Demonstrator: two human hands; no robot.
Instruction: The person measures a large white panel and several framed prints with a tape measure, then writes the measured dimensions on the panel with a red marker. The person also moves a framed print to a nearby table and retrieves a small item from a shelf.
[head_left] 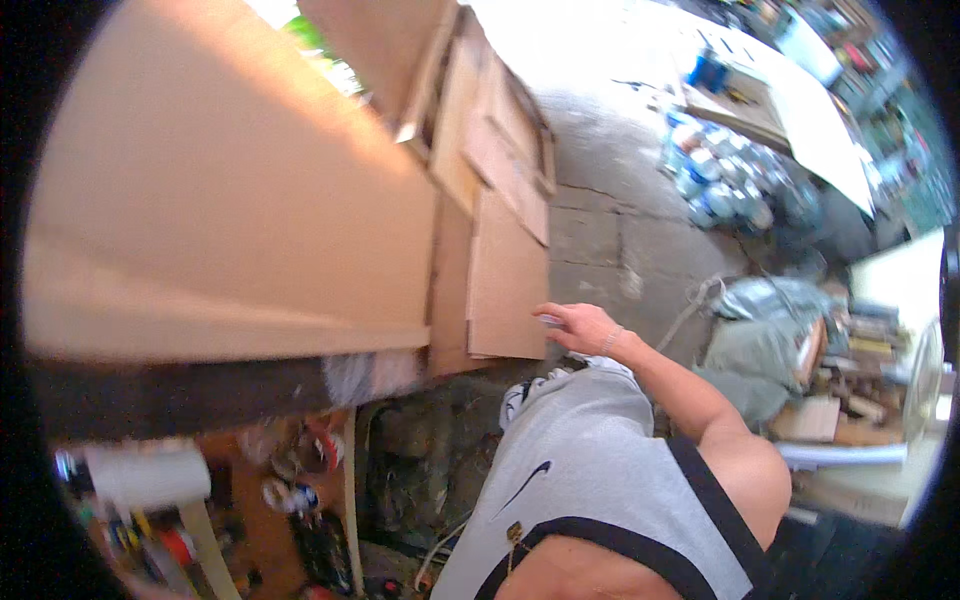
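Note:
At the right edge of a thin brown board (508, 280), my right hand (578, 328) hangs with its fingers curled. A small pale thing (549, 321) shows at the fingertips, too blurred to name. The board lies flat on several other pieces of thin wooden board (507, 178), stacked unevenly on a bench by the large tan panel. Whether the fingertips touch the board's edge, I cannot tell. My left hand is out of view.
A large tan panel (230, 200) fills the left side. Below it, a shelf holds a white roll (150, 475) and assorted tools. Plastic bottles (725, 175) are heaped across the cracked concrete floor (590, 235). Grey sacks (765, 335) and wood offcuts (865, 410) lie at right.

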